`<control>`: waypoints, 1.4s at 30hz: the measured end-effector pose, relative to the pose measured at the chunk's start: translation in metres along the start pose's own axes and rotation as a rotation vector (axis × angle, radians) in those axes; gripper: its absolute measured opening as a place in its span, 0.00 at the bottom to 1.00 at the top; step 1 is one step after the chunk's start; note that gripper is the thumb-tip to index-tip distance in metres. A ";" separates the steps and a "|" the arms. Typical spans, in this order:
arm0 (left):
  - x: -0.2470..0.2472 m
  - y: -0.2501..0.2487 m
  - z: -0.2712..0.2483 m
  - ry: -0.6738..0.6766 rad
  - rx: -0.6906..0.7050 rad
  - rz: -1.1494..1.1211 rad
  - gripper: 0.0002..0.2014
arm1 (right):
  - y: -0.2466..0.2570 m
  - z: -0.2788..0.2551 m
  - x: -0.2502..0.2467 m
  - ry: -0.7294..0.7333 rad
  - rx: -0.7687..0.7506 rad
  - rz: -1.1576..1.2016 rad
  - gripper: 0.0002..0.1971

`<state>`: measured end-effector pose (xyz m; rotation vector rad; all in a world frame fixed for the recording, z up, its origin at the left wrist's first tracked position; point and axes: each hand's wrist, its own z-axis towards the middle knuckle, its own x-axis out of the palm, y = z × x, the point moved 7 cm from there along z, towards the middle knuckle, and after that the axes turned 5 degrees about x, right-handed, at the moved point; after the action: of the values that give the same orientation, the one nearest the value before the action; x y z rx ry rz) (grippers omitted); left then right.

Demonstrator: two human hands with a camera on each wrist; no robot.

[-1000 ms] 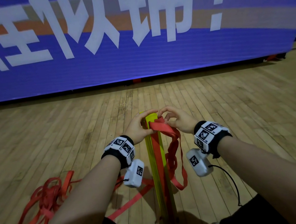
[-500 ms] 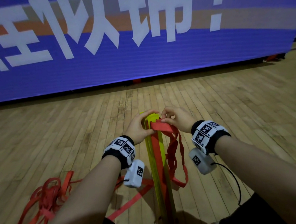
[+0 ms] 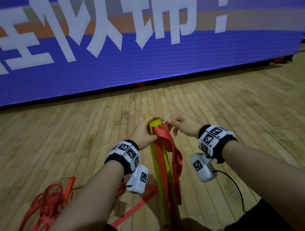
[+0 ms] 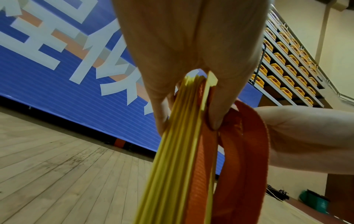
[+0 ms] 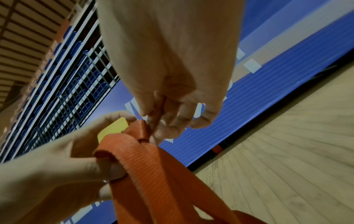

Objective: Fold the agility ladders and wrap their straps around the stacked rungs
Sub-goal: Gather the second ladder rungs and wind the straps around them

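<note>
A stack of yellow rungs (image 3: 162, 172) stands on end on the wooden floor between my arms. My left hand (image 3: 146, 130) grips its top end, thumb and fingers clamped on either side of the rungs (image 4: 180, 136). Red strap (image 3: 162, 133) hangs in loops down the stack's right side. My right hand (image 3: 183, 124) pinches a fold of that strap (image 5: 142, 128) beside the top of the rungs. More strap (image 3: 42, 209) lies tangled on the floor at the left, with one run leading to the stack's foot.
A large blue banner (image 3: 140, 58) with white characters closes off the far side of the floor. Tiered yellow seats (image 4: 283, 63) rise at the right behind it. Bare wooden boards (image 3: 245, 122) lie on both sides of the stack.
My right hand has drawn the strap fold a little left, closer to the top of the rungs. The left hand holds the stack where it was.
</note>
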<state>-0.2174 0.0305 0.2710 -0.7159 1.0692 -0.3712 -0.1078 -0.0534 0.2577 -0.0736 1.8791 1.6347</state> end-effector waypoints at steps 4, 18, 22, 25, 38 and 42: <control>0.000 0.003 0.000 0.004 -0.003 -0.008 0.29 | -0.005 0.002 0.002 0.050 0.067 -0.001 0.14; -0.002 0.006 -0.002 -0.007 -0.001 0.005 0.29 | 0.008 -0.005 0.008 0.091 0.035 0.270 0.09; -0.003 0.003 -0.002 -0.009 0.022 0.012 0.27 | -0.006 -0.001 0.014 0.095 0.208 0.155 0.13; -0.004 0.004 -0.004 0.002 0.026 0.004 0.25 | -0.007 -0.001 0.016 0.116 0.279 0.121 0.15; -0.002 0.005 -0.003 0.004 0.032 0.008 0.26 | 0.010 -0.005 0.012 0.055 0.197 0.052 0.17; -0.002 0.003 -0.002 -0.009 0.033 0.006 0.25 | 0.010 -0.003 0.010 0.035 0.151 0.050 0.15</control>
<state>-0.2206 0.0334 0.2692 -0.6840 1.0540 -0.3797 -0.1215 -0.0499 0.2615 0.0088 2.0400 1.5279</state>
